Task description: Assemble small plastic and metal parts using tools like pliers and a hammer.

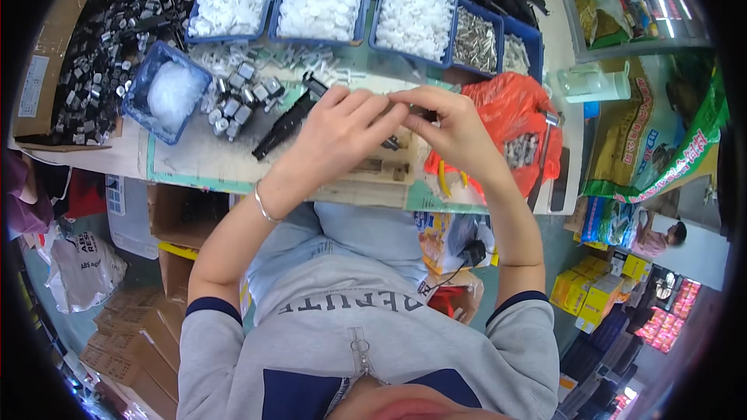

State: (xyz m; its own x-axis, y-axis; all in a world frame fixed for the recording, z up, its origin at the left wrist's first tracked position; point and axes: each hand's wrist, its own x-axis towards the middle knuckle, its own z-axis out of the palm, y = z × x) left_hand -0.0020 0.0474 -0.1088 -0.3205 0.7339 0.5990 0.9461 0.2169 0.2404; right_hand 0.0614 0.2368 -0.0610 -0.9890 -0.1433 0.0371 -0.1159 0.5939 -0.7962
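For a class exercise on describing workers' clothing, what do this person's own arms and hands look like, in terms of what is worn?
The left hand and right hand show no gloves. A thin, silvery bracelet circles the left wrist; the right wrist looks bare. Both short sleeves are grey, ending in navy bands.

1 pale workbench [574, 136] spans the upper frame. Green floor [140, 278] is visible at lower left, beside stacked brown cartons [128, 342]. A grey-framed glass panel [661, 12] at upper right shows white light strips. Pale wall [704, 253]: far right.
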